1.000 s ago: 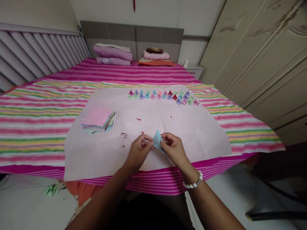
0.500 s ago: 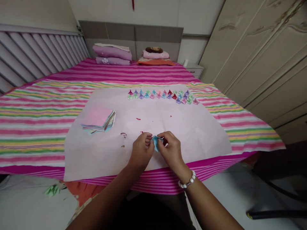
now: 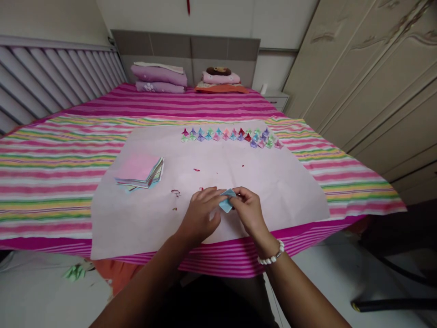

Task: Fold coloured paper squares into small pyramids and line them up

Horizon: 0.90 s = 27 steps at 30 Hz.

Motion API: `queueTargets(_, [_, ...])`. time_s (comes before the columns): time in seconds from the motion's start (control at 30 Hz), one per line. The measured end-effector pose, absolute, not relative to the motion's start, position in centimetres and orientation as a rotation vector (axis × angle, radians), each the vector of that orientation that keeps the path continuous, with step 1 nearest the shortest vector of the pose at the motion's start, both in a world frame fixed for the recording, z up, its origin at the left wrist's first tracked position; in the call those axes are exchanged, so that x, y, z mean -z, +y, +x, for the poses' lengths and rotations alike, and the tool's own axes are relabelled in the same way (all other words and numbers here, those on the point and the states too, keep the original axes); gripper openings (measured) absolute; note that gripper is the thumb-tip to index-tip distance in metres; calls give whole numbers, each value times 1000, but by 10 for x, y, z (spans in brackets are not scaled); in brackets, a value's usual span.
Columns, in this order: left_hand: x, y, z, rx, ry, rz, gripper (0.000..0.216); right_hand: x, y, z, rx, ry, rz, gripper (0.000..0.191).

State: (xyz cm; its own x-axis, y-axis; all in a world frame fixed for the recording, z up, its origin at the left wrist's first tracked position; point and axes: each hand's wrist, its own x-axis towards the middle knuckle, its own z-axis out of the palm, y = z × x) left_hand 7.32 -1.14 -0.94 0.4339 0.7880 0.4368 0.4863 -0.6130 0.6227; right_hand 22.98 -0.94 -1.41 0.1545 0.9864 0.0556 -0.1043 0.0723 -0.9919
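Note:
A small blue piece of folded origami paper [image 3: 226, 205] is held up over the white sheet, its face flat and diamond-like. My right hand [image 3: 248, 207] pinches its right side between thumb and fingers. My left hand [image 3: 203, 213] lies to its left with fingers stretched out and thumb apart, the fingertips touching the paper's left edge. Rows of small folded paper pieces [image 3: 225, 135] in several colours stand at the far side of the sheet. To the left lies a stack of square coloured paper [image 3: 138, 168], pink on top.
The large white sheet [image 3: 287, 191] covers part of a striped bed [image 3: 51, 182]. Small red scraps [image 3: 196, 170] are scattered on it. Folded bedding [image 3: 159, 77] sits at the headboard, a wardrobe [image 3: 368, 91] at the right. A green crumpled piece [image 3: 74, 272] lies on the floor.
The blue paper has turned from a partly opened shape to a flat diamond and shifted slightly right. My left hand has loosened its pinch and straightened its fingers; my right hand keeps hold.

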Motion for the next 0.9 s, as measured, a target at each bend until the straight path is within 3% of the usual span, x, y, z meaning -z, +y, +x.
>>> queueTargets(0.33, [-2,-13,79,-1268,1130,1745,8,6,-16,236,-1288,-1147,-970,25])
queueTargets(0.5, [-3,-14,80,-1259,1132,1509,14,4,-19,232,-1284,-1171,-990,27])
queueTargets(0.67, [-7,-13,81,-1251,1082,1316,52,3,-20,231,-1260,-1179,-1005,22])
queueTargets(0.73, [-10,-11,80,-1185,1050,1334,47,2,-20,232,-1259,-1198,-1020,22])
queueTargets(0.83, [-13,-8,78,-1110,1057,1432,19,1,-20,232,-1290,-1201,-1030,26])
queueTargets(0.9, [-13,-8,79,-1112,1063,1423,20,2,-21,231,-1311,-1185,-1026,27])
